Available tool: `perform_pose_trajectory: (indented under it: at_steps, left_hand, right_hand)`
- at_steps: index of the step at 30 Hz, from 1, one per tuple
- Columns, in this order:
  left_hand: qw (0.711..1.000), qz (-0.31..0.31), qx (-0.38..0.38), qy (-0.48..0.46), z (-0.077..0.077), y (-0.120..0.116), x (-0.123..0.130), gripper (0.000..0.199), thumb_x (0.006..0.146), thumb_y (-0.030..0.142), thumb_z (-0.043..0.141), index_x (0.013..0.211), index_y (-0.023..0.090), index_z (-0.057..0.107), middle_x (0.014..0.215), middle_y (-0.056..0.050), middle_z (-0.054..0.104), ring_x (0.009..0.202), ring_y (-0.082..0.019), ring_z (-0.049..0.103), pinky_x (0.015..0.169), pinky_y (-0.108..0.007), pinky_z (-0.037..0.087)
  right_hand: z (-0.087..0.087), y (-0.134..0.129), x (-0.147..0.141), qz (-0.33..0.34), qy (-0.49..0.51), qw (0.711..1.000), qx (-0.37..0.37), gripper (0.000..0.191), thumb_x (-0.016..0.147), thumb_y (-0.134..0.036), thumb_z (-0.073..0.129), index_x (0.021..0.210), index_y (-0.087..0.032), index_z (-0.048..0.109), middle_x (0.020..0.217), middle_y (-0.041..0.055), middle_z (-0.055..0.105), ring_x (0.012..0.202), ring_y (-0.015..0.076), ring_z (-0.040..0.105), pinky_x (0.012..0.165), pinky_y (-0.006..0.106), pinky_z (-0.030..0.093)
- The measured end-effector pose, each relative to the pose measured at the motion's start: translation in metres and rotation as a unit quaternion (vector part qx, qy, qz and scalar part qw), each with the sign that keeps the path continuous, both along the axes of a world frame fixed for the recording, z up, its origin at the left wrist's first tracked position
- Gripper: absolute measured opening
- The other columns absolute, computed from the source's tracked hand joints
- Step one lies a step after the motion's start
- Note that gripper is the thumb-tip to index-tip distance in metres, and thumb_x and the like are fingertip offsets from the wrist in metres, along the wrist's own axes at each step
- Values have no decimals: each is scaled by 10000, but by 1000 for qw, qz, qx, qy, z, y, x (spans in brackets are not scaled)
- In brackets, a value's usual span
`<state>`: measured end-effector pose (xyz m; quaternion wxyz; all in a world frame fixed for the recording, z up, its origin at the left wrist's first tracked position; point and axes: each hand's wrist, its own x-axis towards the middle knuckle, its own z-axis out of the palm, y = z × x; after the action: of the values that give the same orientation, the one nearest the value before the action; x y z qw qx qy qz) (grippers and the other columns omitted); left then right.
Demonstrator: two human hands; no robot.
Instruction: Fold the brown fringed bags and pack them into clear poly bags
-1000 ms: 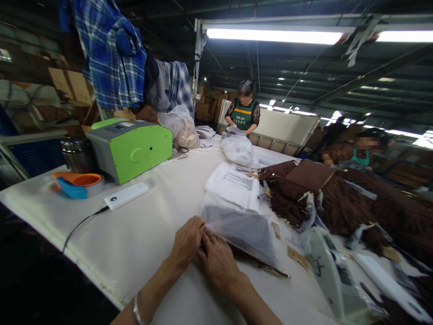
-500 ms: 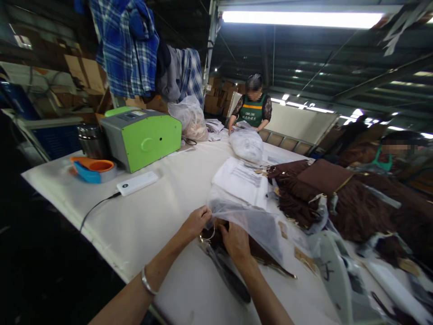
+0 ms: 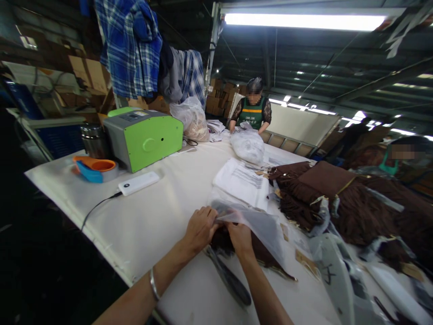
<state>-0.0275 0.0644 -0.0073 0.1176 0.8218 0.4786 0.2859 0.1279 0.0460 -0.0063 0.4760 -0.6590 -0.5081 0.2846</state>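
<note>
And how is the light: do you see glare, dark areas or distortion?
Head view: the overhead tube light is blown out to white; head view: the floor at lower left is nearly black; head view: the plastic film at the left hand and right hand looks hazy; head view: the grey device at lower right seems stretched.

On the table (image 3: 179, 194), a handbag (image 3: 269, 253) is lying partly beneath a plastic sleeve (image 3: 265, 225), before a plastic-bag stack (image 3: 241, 181). Fringed bags (image 3: 326, 180) are lying to the right; leftward, a power bank (image 3: 142, 182) is sitting before a tabletop machine (image 3: 145, 140), a thermos (image 3: 94, 141) standing left of the machine.
</note>
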Motion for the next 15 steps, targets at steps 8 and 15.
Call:
perform_pose_trajectory:
  at_steps: [8, 15]
  left_hand:
    - [996, 38, -71, -44, -1, 12, 3, 156, 920, 203, 420, 876, 217, 569, 901, -27, 634, 858, -179, 586, 786, -291, 439]
    - [993, 34, -89, -68, 5, 8, 3, 176, 927, 233, 406, 866, 219, 570, 898, -22, 628, 856, -175, 593, 792, -287, 440]
  right_hand:
    - [-8, -7, 10, 7, 114, 992, -52, 274, 719, -462, 628, 719, -193, 677, 487, -19, 570, 405, 140, 451, 408, 262, 318]
    - [0, -18, 11, 72, 222, 970, -67, 196, 624, -297, 637, 768, -170, 675, 590, 3, 615, 494, 150, 524, 446, 250, 381]
